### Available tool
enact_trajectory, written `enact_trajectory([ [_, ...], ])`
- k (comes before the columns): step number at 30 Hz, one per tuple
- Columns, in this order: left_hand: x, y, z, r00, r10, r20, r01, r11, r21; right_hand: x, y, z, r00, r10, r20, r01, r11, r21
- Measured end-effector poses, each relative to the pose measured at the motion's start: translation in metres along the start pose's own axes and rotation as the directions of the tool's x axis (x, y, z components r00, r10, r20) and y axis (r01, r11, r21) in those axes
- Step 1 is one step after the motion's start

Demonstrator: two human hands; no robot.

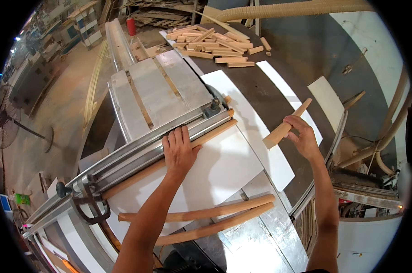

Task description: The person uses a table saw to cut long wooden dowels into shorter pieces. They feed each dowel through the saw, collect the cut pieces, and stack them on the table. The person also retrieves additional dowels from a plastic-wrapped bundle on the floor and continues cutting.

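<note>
The right fingers [295, 120] pinch a tapering tan wooden piece [277, 134]; the left fingers [178, 136] drape over a long brown wooden strip [209, 137] beneath them, grip unclear from here. Loose pressure could let that strip slip.

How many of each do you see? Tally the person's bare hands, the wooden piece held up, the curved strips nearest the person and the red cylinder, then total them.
Bare hands, left hand and right hand: 2
Held wooden piece: 1
Curved strips: 2
Red cylinder: 1
Total: 6
</note>
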State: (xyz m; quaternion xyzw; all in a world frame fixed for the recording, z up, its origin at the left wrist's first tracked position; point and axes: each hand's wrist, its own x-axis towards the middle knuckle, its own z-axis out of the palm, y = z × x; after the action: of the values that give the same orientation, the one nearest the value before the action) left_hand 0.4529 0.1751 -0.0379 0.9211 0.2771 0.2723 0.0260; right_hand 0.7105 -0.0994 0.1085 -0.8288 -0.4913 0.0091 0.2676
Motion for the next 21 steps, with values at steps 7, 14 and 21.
enact_trajectory([
  [7,-0.001,0.003,-0.001,0.999,-0.022,0.046,0.022,1.0,-0.001,0.004,-0.052,-0.044,0.999,0.02,0.037,-0.025,0.992,0.125],
  [14,-0.007,-0.001,-0.012,0.988,0.054,0.143,-0.053,0.999,-0.008,0.006,-0.091,-0.06,0.998,-0.029,0.054,0.022,0.992,0.128],
  [21,-0.071,-0.023,-0.014,0.931,0.265,0.251,-0.233,0.961,-0.149,-0.011,-0.132,-0.074,0.999,-0.012,0.035,0.002,0.965,0.262],
])
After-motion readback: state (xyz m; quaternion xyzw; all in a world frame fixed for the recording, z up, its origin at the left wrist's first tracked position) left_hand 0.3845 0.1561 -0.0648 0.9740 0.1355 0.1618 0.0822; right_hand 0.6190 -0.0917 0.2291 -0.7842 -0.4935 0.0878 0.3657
